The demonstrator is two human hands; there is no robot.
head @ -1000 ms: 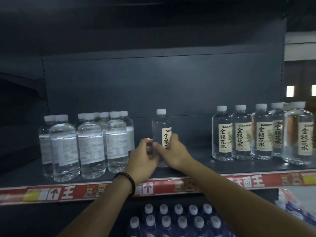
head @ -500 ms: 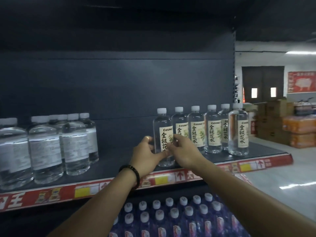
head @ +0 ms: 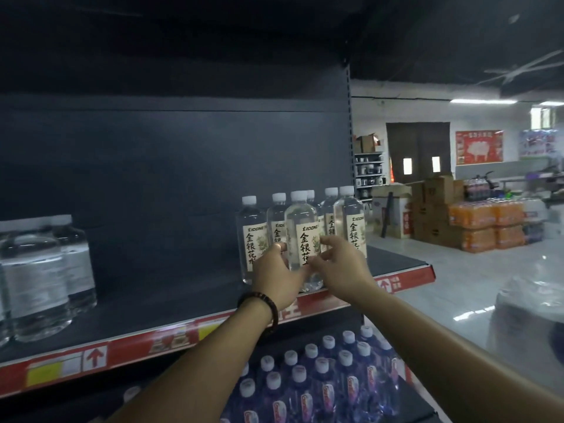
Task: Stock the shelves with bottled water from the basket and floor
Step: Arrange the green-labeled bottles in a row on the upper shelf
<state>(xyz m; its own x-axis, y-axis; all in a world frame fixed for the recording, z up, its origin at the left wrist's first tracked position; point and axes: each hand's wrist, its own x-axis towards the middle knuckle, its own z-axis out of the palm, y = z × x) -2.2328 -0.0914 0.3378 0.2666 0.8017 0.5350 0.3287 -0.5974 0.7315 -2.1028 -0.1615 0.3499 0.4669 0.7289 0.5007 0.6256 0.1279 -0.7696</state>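
Note:
A clear water bottle point(head: 300, 227) with a white cap and a cream label stands at the front of the dark shelf point(head: 171, 303). My left hand point(head: 276, 274) holds its lower left side and my right hand point(head: 341, 267) pinches its lower right side. Right behind it stands a row of several matching bottles point(head: 348, 218) running toward the shelf's right end; one more point(head: 251, 236) stands just to the left. The held bottle's base is hidden by my hands.
Clear bottles with grey labels point(head: 39, 279) crowd the shelf's left end. Blue-labelled bottles point(head: 320, 380) fill the shelf below. Right of the unit lie shiny floor, a plastic-wrapped pack point(head: 531, 297), stacked cartons point(head: 433, 206) and orange drink packs point(head: 485, 227).
Both hands slid the labelled bottle rightward along the shelf, from alone mid-shelf to the front of the labelled row. The view swung right with it.

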